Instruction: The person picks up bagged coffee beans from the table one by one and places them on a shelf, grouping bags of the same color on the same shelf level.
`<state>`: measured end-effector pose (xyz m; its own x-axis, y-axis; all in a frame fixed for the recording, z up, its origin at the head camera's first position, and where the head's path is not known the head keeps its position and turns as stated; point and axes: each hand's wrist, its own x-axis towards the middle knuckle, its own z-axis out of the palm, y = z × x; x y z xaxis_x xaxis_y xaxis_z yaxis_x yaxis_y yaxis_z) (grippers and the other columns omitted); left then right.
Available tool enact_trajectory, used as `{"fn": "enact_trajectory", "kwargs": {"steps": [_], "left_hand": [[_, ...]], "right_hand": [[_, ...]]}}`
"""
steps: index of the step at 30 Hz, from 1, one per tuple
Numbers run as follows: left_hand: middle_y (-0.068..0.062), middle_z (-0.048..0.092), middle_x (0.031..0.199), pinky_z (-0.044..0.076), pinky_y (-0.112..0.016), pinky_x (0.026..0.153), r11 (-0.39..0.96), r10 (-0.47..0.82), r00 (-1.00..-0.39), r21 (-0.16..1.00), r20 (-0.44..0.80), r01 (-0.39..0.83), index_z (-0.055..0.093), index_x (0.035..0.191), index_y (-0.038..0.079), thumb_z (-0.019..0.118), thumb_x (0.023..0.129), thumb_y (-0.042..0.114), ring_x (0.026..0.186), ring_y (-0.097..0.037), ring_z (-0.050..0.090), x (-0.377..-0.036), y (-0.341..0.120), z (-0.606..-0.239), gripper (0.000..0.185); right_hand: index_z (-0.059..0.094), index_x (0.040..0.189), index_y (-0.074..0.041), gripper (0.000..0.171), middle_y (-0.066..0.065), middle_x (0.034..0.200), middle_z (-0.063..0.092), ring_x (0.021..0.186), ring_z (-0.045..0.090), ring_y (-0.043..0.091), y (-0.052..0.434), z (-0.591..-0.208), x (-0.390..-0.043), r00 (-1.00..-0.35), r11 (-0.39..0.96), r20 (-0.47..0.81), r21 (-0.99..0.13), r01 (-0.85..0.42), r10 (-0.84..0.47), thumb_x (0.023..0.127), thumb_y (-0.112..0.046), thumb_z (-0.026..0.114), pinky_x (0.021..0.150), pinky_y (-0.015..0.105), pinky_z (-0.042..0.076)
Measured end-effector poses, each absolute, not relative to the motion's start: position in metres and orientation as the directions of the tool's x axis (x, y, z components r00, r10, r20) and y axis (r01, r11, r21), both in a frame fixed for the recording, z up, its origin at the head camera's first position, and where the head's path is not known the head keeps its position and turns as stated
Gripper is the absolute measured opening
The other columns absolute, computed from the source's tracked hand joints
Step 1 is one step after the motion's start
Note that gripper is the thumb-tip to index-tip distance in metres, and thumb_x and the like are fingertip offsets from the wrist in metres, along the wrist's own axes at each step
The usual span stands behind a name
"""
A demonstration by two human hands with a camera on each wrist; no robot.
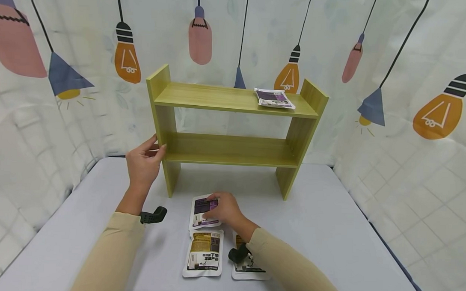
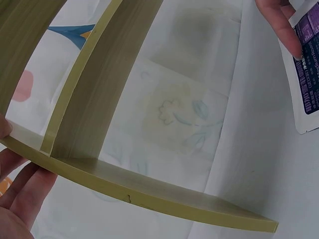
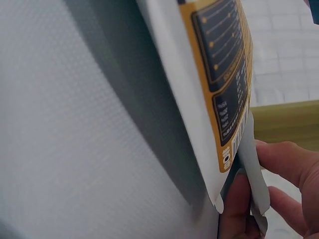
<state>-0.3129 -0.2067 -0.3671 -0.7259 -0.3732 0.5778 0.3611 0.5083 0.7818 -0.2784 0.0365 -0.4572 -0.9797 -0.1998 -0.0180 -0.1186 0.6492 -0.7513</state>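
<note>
My left hand (image 1: 143, 163) holds the left side panel of a yellow-green wooden shelf (image 1: 229, 149), thumb on its front edge and fingers behind. In the left wrist view, those fingers (image 2: 35, 191) wrap the panel's edge. My right hand (image 1: 227, 211) pinches a white pouch with a purple label (image 1: 200, 207) on the table before the shelf. Nearer to me lies a pouch with a yellow-brown label (image 1: 205, 252). Another yellow-brown pouch (image 1: 248, 272) is partly hidden under my right forearm. In the right wrist view, a yellow-brown pouch (image 3: 219, 74) stands close to the camera, beside my fingers.
One or more purple-labelled pouches (image 1: 274, 98) lie at the right end of the top board. A white cloth covers the table (image 1: 330, 234). Behind stands a pale curtain (image 1: 160, 31) printed with lamps, which also runs along both sides.
</note>
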Motion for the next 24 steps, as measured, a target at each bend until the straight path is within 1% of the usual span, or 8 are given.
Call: {"fn": "enact_trajectory", "kwargs": {"steps": [4, 9, 14, 18, 24], "left_hand": [[-0.010, 0.076, 0.122, 0.051, -0.005, 0.073, 0.508, -0.373, -0.726, 0.782, 0.578, 0.362, 0.063, 0.139, 0.029, 0.070, 0.097, 0.031, 0.094, -0.031, 0.075, -0.3122, -0.2064, -0.3665, 0.043], [-0.010, 0.076, 0.121, 0.050, -0.005, 0.072, 0.516, -0.373, -0.721, 0.776, 0.584, 0.362, 0.064, 0.139, 0.027, 0.070, 0.097, 0.030, 0.094, -0.032, 0.075, -0.3119, -0.2064, -0.3666, 0.042], [-0.010, 0.076, 0.121, 0.050, -0.004, 0.072, 0.519, -0.370, -0.716, 0.770, 0.593, 0.370, 0.064, 0.139, 0.025, 0.071, 0.097, 0.029, 0.094, -0.031, 0.075, -0.3115, -0.2063, -0.3661, 0.042], [-0.010, 0.076, 0.121, 0.050, -0.005, 0.073, 0.515, -0.369, -0.719, 0.774, 0.589, 0.370, 0.064, 0.139, 0.026, 0.071, 0.097, 0.029, 0.095, -0.031, 0.075, -0.3111, -0.2063, -0.3660, 0.042], [-0.010, 0.076, 0.120, 0.050, -0.005, 0.072, 0.517, -0.369, -0.714, 0.770, 0.594, 0.374, 0.064, 0.139, 0.025, 0.071, 0.097, 0.029, 0.093, -0.032, 0.075, -0.3118, -0.2064, -0.3661, 0.042]], "right_hand": [[0.077, 0.115, -0.017, 0.049, 0.012, 0.141, 0.063, 0.123, 0.060, 0.031, 0.0363, -0.4583, -0.2793, -0.979, 0.643, -0.023, -0.758, -0.114, -0.201, 0.070, -0.021, 0.095, 0.101, 0.046, 0.055], [0.078, 0.113, -0.017, 0.045, 0.013, 0.145, 0.060, 0.128, 0.058, 0.035, 0.0371, -0.4571, -0.2794, -0.978, 0.623, -0.021, -0.773, -0.115, -0.206, 0.071, -0.021, 0.094, 0.105, 0.048, 0.052], [0.079, 0.112, -0.016, 0.044, 0.016, 0.141, 0.062, 0.122, 0.060, 0.033, 0.0389, -0.4562, -0.2788, -0.977, 0.593, -0.015, -0.796, -0.116, -0.211, 0.071, -0.020, 0.094, 0.103, 0.048, 0.053], [0.080, 0.111, -0.018, 0.043, 0.014, 0.139, 0.064, 0.116, 0.062, 0.030, 0.0390, -0.4559, -0.2785, -0.979, 0.592, -0.033, -0.801, -0.094, -0.201, 0.071, -0.022, 0.095, 0.100, 0.045, 0.055], [0.081, 0.110, -0.023, 0.042, 0.012, 0.138, 0.064, 0.119, 0.061, 0.029, 0.0398, -0.4575, -0.2802, -0.980, 0.579, -0.062, -0.813, -0.061, -0.190, 0.071, -0.025, 0.095, 0.104, 0.047, 0.052]]}}
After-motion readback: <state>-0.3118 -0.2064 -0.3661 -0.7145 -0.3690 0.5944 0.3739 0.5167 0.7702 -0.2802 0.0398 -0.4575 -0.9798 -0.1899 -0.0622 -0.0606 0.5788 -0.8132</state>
